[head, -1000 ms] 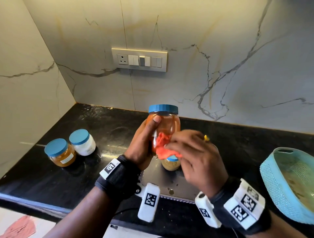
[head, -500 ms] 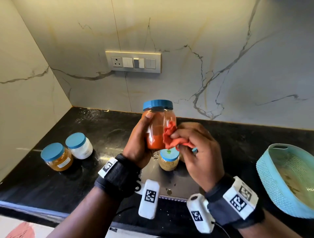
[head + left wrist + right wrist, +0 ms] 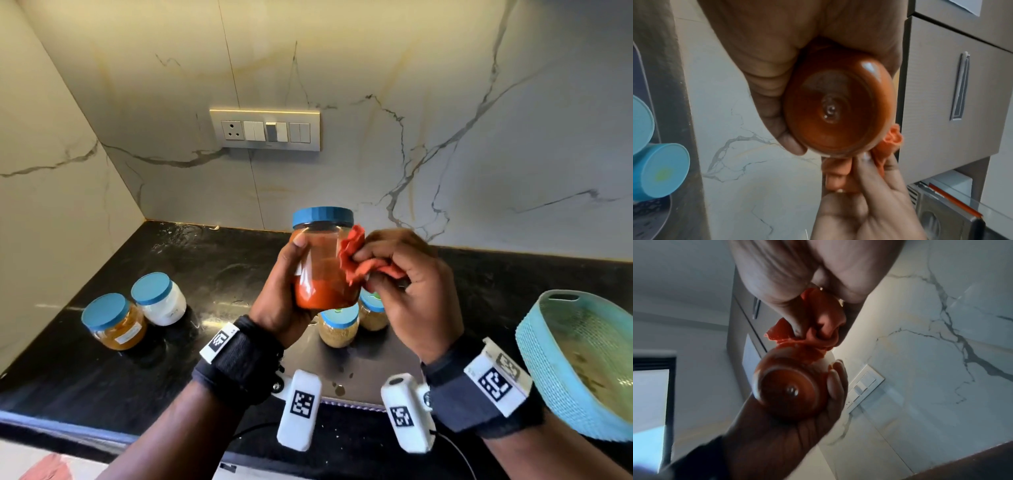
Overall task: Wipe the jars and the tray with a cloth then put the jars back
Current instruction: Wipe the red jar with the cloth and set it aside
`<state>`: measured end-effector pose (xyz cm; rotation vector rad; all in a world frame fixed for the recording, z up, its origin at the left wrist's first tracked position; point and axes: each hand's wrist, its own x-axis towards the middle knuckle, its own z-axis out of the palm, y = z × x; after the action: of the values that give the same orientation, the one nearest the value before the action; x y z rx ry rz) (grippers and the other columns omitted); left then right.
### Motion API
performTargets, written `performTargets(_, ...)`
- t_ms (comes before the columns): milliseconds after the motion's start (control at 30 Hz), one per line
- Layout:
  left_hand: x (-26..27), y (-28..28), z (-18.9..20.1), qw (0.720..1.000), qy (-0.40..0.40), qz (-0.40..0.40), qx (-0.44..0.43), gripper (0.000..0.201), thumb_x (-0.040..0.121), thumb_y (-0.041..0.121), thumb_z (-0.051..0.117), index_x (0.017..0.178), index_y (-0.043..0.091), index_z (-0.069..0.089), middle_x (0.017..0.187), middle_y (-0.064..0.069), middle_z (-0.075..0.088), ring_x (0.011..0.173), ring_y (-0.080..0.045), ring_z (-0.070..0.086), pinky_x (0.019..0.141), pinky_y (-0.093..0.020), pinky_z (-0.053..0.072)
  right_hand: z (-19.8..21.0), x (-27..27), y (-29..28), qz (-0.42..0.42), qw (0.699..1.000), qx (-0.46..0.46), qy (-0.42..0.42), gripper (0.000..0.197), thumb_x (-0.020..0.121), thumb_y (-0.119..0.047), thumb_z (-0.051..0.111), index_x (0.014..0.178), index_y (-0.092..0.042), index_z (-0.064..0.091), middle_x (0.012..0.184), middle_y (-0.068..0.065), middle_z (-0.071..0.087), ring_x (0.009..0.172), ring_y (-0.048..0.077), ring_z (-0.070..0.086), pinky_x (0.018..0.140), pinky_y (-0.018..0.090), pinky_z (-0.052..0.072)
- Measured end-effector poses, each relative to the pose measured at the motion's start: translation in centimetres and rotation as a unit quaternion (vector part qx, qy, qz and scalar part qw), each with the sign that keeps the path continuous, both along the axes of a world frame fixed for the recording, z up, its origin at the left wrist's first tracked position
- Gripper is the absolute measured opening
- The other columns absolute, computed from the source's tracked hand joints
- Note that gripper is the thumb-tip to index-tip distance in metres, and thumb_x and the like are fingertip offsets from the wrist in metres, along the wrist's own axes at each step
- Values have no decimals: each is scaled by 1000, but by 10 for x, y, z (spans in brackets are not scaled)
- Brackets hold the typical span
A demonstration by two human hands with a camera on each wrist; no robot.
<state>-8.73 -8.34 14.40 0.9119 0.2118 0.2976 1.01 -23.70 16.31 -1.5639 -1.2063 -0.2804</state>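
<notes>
My left hand (image 3: 287, 287) grips a clear jar of red powder (image 3: 322, 270) with a blue lid, held upright above the counter. Its round base (image 3: 838, 107) fills the left wrist view. My right hand (image 3: 407, 284) pinches a bunched orange-red cloth (image 3: 356, 257) and presses it to the jar's right side; the cloth (image 3: 813, 334) also shows in the right wrist view. Below the hands lies a steel tray (image 3: 363, 373) with two small blue-lidded jars (image 3: 339, 325) of tan grains on it. Two more blue-lidded jars, one amber (image 3: 114, 322) and one white (image 3: 159, 298), stand on the counter at left.
A black stone counter (image 3: 212, 274) runs into a marble wall corner at left. A switch panel (image 3: 265, 130) is on the back wall. A turquoise woven basket (image 3: 548, 359) sits at the right edge. The counter's front edge is just below my wrists.
The cloth has slid up from the jar's lower front to its upper right side. Both hands have risen slightly with the jar still in my left hand.
</notes>
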Motion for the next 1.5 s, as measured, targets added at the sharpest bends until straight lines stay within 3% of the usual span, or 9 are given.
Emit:
performTargets(100, -2, 5, -3, 1000, -18, 2, -9, 82, 74, 63, 76, 134, 8, 62, 120, -21, 69, 103, -28, 70, 83, -39, 59, -11, -14, -9, 1, 997, -21, -78, 29, 77, 17, 71, 95, -5, 75, 108, 3, 68, 104, 15, 66, 89, 29, 53)
performTargets(267, -6, 10, -1, 999, 27, 0, 29, 65, 99, 56, 43, 135, 5, 59, 127, -22, 68, 111, -29, 67, 101, -46, 53, -14, -12, -7, -38, 981, -41, -188, 26, 98, -3, 51, 102, -6, 77, 110, 6, 70, 99, 24, 67, 87, 36, 55)
performTargets(433, -7, 9, -7, 989, 17, 26, 144, 94, 73, 64, 79, 138, 3, 52, 131, -30, 61, 112, -37, 62, 95, -52, 50, -17, -16, -6, -21, 951, -100, -292, 22, 93, 1, 62, 106, -10, 76, 112, 6, 70, 98, 26, 67, 82, 41, 56)
performTargets(667, -4, -2, -19, 986, 40, 63, 149, 102, 62, 67, 86, 136, 5, 52, 127, -16, 68, 118, -33, 66, 95, -50, 56, 2, 13, 3, -56, 992, -41, -103, 30, 82, 12, 68, 102, -9, 76, 108, 3, 70, 103, 18, 67, 91, 36, 55)
performTargets(933, -6, 5, -16, 985, 44, 82, 147, 84, 76, 57, 76, 135, 2, 53, 121, -23, 67, 108, -34, 64, 95, -54, 51, -18, -28, -16, -7, 944, -124, -307, 21, 93, -5, 60, 103, -13, 77, 110, 1, 71, 97, 20, 67, 87, 30, 50)
performTargets(1167, -1, -6, -13, 988, 40, 62, 139, 89, 73, 63, 81, 134, 4, 55, 128, -17, 67, 120, -34, 63, 102, -58, 51, 5, 11, 2, -35, 996, -30, -70, 27, 81, 13, 70, 97, -8, 75, 105, 4, 68, 102, 14, 65, 88, 37, 55)
performTargets(1300, 0, -1, -5, 994, 11, 44, 97, 66, 91, 49, 65, 135, 0, 57, 127, -22, 66, 113, -33, 65, 95, -51, 55, -4, -9, -7, -18, 987, -57, -150, 26, 85, 9, 61, 98, -8, 76, 108, 4, 69, 103, 20, 64, 91, 33, 52)
performTargets(1400, -3, 4, -4, 995, 14, 45, 87, 93, 73, 61, 81, 138, 1, 53, 123, -23, 66, 108, -32, 66, 87, -44, 56, -16, -21, -14, 17, 966, -90, -241, 25, 92, 2, 55, 100, -8, 76, 110, 5, 69, 100, 21, 62, 91, 32, 52)
performTargets(1500, -4, 1, -7, 995, -4, 35, 96, 96, 72, 61, 83, 139, 0, 51, 129, -30, 62, 112, -37, 64, 93, -52, 56, -10, -8, -11, 1, 975, -68, -213, 25, 88, 6, 57, 98, -7, 76, 109, 6, 69, 100, 23, 65, 90, 34, 53)
